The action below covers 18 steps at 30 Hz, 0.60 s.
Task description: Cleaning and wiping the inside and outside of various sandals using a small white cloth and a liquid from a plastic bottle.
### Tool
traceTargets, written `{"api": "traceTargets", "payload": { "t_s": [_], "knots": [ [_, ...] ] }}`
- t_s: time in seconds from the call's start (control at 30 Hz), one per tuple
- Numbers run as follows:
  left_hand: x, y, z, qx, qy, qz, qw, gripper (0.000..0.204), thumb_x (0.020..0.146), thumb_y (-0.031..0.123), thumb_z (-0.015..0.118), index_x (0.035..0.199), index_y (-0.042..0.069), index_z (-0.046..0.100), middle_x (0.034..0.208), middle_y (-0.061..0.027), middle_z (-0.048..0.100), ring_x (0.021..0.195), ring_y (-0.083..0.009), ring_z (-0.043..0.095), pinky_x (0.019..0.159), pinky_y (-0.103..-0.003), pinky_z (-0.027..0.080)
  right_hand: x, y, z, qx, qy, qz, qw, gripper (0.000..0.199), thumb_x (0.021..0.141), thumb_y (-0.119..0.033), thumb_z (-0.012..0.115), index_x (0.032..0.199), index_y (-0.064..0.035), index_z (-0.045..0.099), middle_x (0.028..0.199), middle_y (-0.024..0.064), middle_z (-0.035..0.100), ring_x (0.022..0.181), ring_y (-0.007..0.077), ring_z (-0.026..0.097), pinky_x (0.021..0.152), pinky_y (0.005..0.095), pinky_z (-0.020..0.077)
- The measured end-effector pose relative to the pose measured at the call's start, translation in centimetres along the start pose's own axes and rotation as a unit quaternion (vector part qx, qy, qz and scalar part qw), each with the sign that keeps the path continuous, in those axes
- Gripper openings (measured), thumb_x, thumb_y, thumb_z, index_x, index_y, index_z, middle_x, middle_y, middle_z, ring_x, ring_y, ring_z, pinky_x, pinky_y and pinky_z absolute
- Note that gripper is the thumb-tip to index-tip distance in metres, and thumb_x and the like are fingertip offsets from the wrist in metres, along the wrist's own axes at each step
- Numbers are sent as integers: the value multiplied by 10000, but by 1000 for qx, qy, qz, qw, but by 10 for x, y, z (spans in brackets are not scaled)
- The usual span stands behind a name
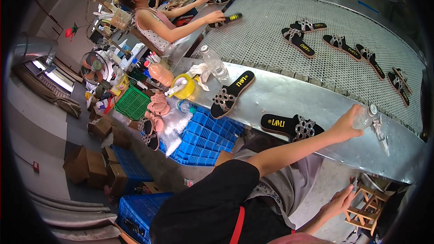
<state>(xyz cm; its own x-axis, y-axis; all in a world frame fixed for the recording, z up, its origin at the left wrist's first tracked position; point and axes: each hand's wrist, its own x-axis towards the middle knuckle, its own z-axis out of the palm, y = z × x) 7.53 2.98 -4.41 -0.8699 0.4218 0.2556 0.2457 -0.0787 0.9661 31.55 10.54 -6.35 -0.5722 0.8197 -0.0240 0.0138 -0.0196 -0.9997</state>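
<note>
My left hand point(346, 125) is wrapped round a clear bottle point(364, 116) with a pale cap, at the metal table edge. Beside the bottle lies a small clear and silvery item point(381, 136) whose kind I cannot make out. Lower down, off the table's near side, my right hand point(338, 202) is closed, with a small greyish thing point(354, 182) at its fingertips, too small to name. Left of my left hand, a black slide sandal point(289, 126) with jewelled straps rests on the ledge, partly behind my forearm. Another such sandal point(233, 95) lies further left.
A mesh conveyor point(266, 22) carries several sandals point(346, 47) beyond the metal ledge point(280, 95). A co-worker point(156, 25) at the far left touches a sandal. Another clear bottle point(215, 63), a yellow tape roll point(184, 88), blue crates point(203, 138) and a wooden stool point(367, 210) stand nearby.
</note>
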Motion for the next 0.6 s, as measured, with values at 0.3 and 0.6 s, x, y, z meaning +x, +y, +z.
{"api": "traceTargets", "payload": {
  "t_s": [0.3, 0.6],
  "knots": [
    [-19, -1, -11, 163, -11, 30, 986, 978, 809, 185, 789, 1561, -81, 223, 1565, -317, 367, 1486, -448, 348, 1233, -475, 290, -4, 28, -10, -57, -57, 24, 996, 296, 1083, -291, 585, 1147, -55, 753, 663, -130, 324, 545, -22, 224, 488, 225, 130],
    [-88, 64, -169, 479, -59, 128, 866, 695, 870, 364, 782, 1386, -31, 537, 1388, -224, 586, 1387, -422, 472, 1170, -577, 337, -21, -13, 42, -183, -201, -124, 954, 106, 948, 22, 634, 867, 68, 585, 948, 105, 576, 728, 129, 493, 599, 277, 383]
  ]
}}
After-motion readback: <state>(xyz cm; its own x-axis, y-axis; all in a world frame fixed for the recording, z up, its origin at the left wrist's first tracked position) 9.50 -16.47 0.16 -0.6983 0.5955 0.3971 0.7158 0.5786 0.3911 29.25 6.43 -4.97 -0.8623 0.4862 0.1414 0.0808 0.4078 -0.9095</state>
